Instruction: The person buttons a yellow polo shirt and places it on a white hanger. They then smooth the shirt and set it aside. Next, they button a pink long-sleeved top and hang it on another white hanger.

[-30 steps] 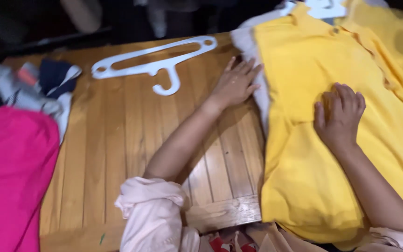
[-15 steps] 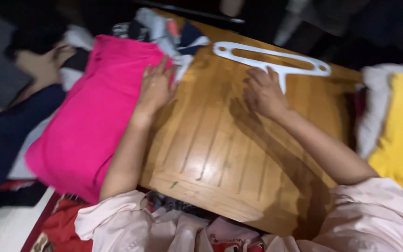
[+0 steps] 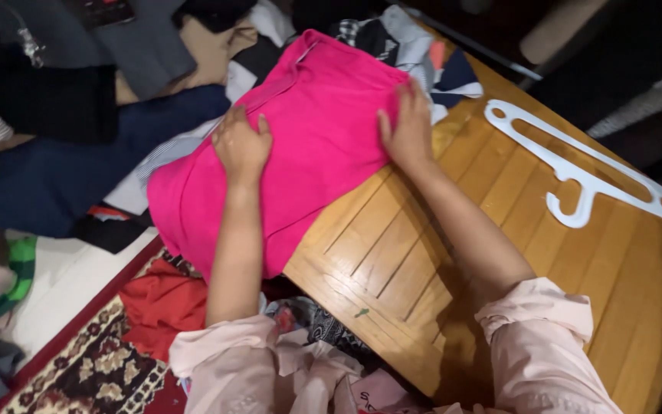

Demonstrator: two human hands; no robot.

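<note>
Shifted since half a second ago: right hand (image 3: 409,126) off the wooden table (image 3: 453,253), onto the folded pink garment (image 3: 308,130) beside left hand (image 3: 240,146). Both flat, open, pressing it steady over the table's left edge. White hanger (image 3: 576,172) far right.

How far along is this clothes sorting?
Early, by the look of it. Both the left hand and the right hand lie flat on the pink garment at the wooden table edge. The white hanger lies unused, and piled clothes remain alongside.
</note>
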